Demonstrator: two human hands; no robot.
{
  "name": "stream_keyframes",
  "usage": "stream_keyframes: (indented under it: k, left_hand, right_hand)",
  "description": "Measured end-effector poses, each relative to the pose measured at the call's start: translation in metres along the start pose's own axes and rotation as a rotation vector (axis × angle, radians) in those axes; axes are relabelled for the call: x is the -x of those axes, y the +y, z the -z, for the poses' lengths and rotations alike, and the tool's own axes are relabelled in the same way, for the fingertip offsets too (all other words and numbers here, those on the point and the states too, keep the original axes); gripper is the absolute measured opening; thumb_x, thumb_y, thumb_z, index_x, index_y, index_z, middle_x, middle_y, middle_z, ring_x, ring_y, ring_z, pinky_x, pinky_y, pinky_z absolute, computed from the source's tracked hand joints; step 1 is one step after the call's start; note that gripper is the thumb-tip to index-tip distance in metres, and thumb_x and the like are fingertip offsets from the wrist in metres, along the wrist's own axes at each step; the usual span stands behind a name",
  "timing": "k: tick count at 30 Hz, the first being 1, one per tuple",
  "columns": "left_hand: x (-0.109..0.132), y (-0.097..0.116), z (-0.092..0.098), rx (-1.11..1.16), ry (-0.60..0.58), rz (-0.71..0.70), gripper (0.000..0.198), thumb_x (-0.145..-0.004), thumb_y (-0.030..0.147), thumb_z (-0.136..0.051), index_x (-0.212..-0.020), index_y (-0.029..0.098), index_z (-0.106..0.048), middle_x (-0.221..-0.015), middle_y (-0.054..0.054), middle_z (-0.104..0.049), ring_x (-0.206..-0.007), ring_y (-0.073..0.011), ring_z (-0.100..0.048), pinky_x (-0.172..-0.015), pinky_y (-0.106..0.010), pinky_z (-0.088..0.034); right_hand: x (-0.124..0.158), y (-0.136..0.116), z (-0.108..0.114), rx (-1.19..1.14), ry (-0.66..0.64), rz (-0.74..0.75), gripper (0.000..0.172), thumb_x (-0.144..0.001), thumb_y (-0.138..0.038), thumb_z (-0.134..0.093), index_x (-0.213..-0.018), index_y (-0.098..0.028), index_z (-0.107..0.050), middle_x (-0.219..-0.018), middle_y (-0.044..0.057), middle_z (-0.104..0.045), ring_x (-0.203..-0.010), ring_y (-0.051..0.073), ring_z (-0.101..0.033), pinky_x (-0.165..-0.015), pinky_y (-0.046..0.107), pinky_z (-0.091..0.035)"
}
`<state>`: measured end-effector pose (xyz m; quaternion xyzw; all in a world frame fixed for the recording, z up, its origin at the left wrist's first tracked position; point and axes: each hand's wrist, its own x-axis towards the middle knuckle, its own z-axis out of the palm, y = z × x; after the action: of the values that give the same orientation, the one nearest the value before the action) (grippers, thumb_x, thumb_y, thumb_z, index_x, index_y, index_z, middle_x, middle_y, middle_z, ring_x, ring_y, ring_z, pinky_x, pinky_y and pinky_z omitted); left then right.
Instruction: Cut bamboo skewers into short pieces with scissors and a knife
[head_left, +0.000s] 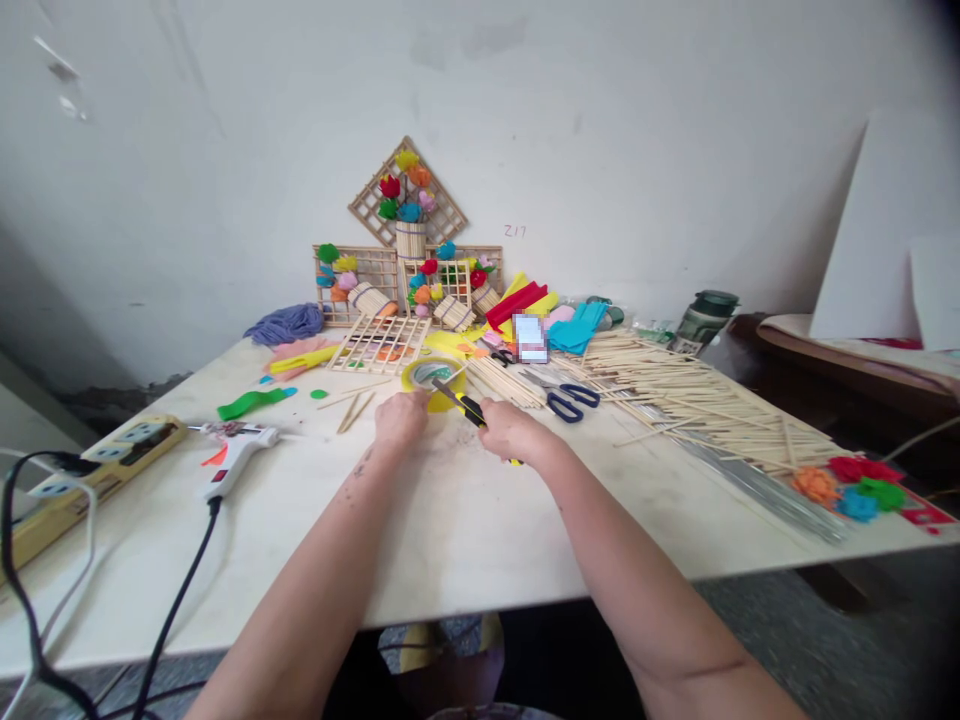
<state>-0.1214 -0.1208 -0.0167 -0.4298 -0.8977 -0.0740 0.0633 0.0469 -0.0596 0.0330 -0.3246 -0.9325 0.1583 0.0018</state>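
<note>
Right hand [512,432] fist-grips the knife [463,405], blade aimed at the tape roll [433,383] mid-table [465,530]. Left hand [400,420] rests by the roll, likely steadying it; its fingers are curled, pinch unclear. Scissors [570,400] and sticks [675,390] lie right, glue gun [236,455] left.

Bare table [465,530] fills the lower centre — open passage. Glue gun [236,455] and power strip [97,470] crowd the left; stick pile [697,400] and scissors [570,400] block the right.
</note>
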Motion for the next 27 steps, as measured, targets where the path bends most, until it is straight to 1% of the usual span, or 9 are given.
stream_keyframes:
  k: [4,7,9,12,18,21,24,27]
  left_hand:
    - [0.0,0.0,0.003,-0.027,-0.005,-0.042,0.043,-0.085,0.039,-0.021,-0.101,0.022,-0.058,-0.089,-0.011,-0.064,-0.085,-0.0231,-0.06,-0.068,-0.032,-0.043]
    - [0.0,0.002,0.004,-0.037,-0.008,-0.037,0.043,-0.085,0.038,-0.02,-0.1,0.021,-0.058,-0.088,-0.011,-0.064,-0.085,-0.0237,-0.059,-0.068,-0.033,-0.043]
    - [0.0,0.003,0.003,-0.028,-0.014,-0.026,0.043,-0.085,0.038,-0.02,-0.101,0.021,-0.057,-0.089,-0.011,-0.064,-0.086,-0.0233,-0.059,-0.07,-0.033,-0.043]
    - [0.002,0.004,0.002,-0.004,-0.004,-0.005,0.043,-0.085,0.039,-0.02,-0.102,0.021,-0.056,-0.089,-0.011,-0.064,-0.086,-0.023,-0.059,-0.07,-0.033,-0.043]
    - [0.001,0.004,0.0,0.031,-0.013,0.034,0.044,-0.085,0.039,-0.02,-0.1,0.021,-0.058,-0.093,-0.013,-0.063,-0.086,-0.0238,-0.059,-0.07,-0.034,-0.043]
    - [0.0,0.002,0.0,0.03,-0.026,0.019,0.044,-0.085,0.04,-0.021,-0.1,0.021,-0.058,-0.094,-0.012,-0.063,-0.089,-0.0232,-0.058,-0.071,-0.032,-0.043]
    - [-0.001,0.0,0.001,0.008,-0.027,-0.021,0.044,-0.085,0.04,-0.021,-0.101,0.021,-0.058,-0.094,-0.012,-0.063,-0.09,-0.0228,-0.058,-0.071,-0.032,-0.043]
    - [-0.001,0.0,0.002,-0.016,-0.025,-0.036,0.045,-0.086,0.039,-0.02,-0.102,0.021,-0.057,-0.093,-0.012,-0.063,-0.089,-0.023,-0.058,-0.07,-0.032,-0.044]
  right_hand:
    - [-0.014,-0.009,-0.005,0.03,0.035,-0.026,0.034,-0.071,-0.019,-0.051,-0.105,-0.014,-0.05,-0.088,0.011,-0.064,-0.075,0.021,-0.062,-0.063,0.027,-0.045]
    - [-0.029,-0.015,-0.011,0.036,0.05,-0.043,0.038,-0.07,-0.021,-0.053,-0.107,-0.014,-0.049,-0.096,0.013,-0.062,-0.088,0.023,-0.06,-0.068,0.027,-0.045]
    - [-0.034,-0.017,-0.013,0.038,0.059,-0.044,0.038,-0.072,-0.022,-0.053,-0.108,-0.014,-0.049,-0.101,0.014,-0.061,-0.093,0.024,-0.058,-0.07,0.028,-0.044]
    - [-0.033,-0.015,-0.014,0.026,0.056,-0.03,0.038,-0.073,-0.023,-0.052,-0.109,-0.014,-0.048,-0.1,0.014,-0.061,-0.092,0.023,-0.058,-0.07,0.028,-0.044]
    - [-0.012,-0.006,-0.005,0.013,0.021,-0.027,0.035,-0.073,-0.021,-0.051,-0.108,-0.015,-0.048,-0.089,0.01,-0.064,-0.073,0.02,-0.062,-0.062,0.026,-0.045]
    - [-0.003,-0.002,-0.002,0.012,0.011,-0.021,0.032,-0.074,-0.022,-0.05,-0.105,-0.016,-0.05,-0.085,0.009,-0.065,-0.069,0.019,-0.062,-0.06,0.026,-0.045]
    - [-0.005,-0.004,-0.003,0.022,0.02,-0.023,0.032,-0.073,-0.021,-0.05,-0.104,-0.015,-0.05,-0.085,0.01,-0.065,-0.073,0.02,-0.062,-0.061,0.026,-0.045]
    - [-0.018,-0.01,-0.009,0.041,0.047,-0.028,0.036,-0.071,-0.022,-0.052,-0.106,-0.014,-0.049,-0.093,0.012,-0.063,-0.084,0.022,-0.06,-0.066,0.027,-0.044]
